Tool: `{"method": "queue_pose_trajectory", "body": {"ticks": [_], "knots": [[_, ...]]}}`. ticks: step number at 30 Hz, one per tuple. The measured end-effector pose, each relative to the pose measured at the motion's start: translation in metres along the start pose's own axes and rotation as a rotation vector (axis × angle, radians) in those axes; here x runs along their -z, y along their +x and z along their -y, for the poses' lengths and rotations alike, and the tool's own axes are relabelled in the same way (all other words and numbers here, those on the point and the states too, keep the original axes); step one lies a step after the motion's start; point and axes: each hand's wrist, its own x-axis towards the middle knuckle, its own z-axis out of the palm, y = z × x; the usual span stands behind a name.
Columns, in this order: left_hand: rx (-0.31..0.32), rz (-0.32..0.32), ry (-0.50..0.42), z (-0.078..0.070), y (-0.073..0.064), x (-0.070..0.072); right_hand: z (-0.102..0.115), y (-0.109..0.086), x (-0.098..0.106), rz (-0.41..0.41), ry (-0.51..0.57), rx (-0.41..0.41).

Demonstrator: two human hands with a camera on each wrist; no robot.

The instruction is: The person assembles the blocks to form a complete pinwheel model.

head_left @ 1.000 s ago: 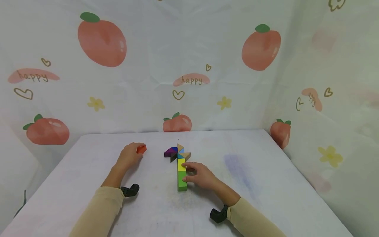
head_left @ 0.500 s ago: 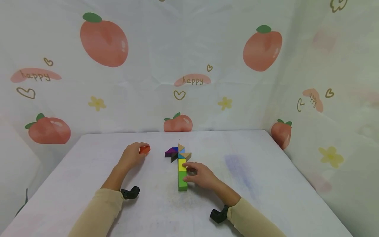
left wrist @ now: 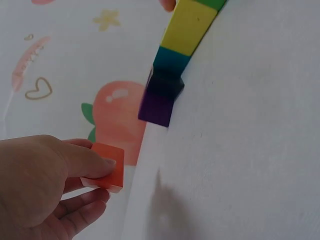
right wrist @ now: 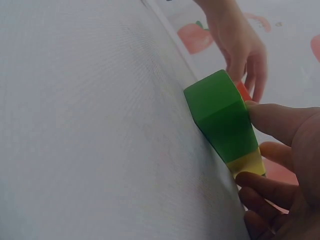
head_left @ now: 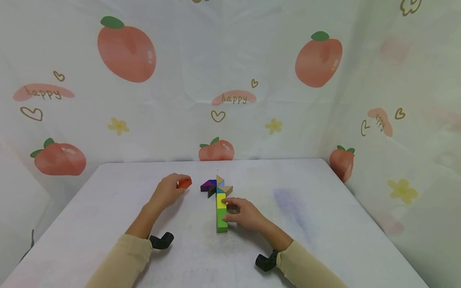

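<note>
Between thumb and fingers, my left hand (head_left: 168, 192) pinches an orange-red wooden block (left wrist: 109, 162), just left of the block figure. A shadow falls on the table below it. My right hand (head_left: 248, 214) is at the figure's right side, its thumb touching the green block (head_left: 221, 219) and its fingers touching the yellow block (head_left: 221, 202). These two lie end to end as a stem. Around the top are a purple block (head_left: 207, 186), a dark triangular block (head_left: 211, 192), blue pieces (head_left: 220, 190) and tan triangular blocks (head_left: 228, 190), arranged like a pinwheel.
The white table (head_left: 306, 248) runs back to a wall cover (head_left: 173, 120) printed with peaches. Black wrist devices (head_left: 162, 241) sit on both forearms, beside the beige sleeves (head_left: 124, 256). A faint bluish stain (head_left: 289, 204) marks the table on the right.
My left hand has moved to the right with the orange-red block, closer to the purple block. My right hand and the block figure have stayed in place.
</note>
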Motion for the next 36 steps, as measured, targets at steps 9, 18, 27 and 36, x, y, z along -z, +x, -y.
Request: {"method": "queue_pose_trajectory", "body": {"ticks": [9,18,27,36], "knots": [[-0.056,-0.011,0.008,-0.012,-0.008,-0.007,0.0,0.0,-0.001,-0.003,0.007,-0.007],[-0.068,0.002,-0.008,-0.019,-0.02,-0.013,0.003,0.0,-0.001,-0.002,0.008,-0.011],[-0.069,0.084,0.012,-0.023,-0.032,-0.018,0.004,0.001,-0.002,0.002,0.007,-0.015],[-0.048,0.128,0.031,-0.031,-0.036,-0.025,0.002,0.0,0.0,-0.002,-0.008,-0.025]]}}
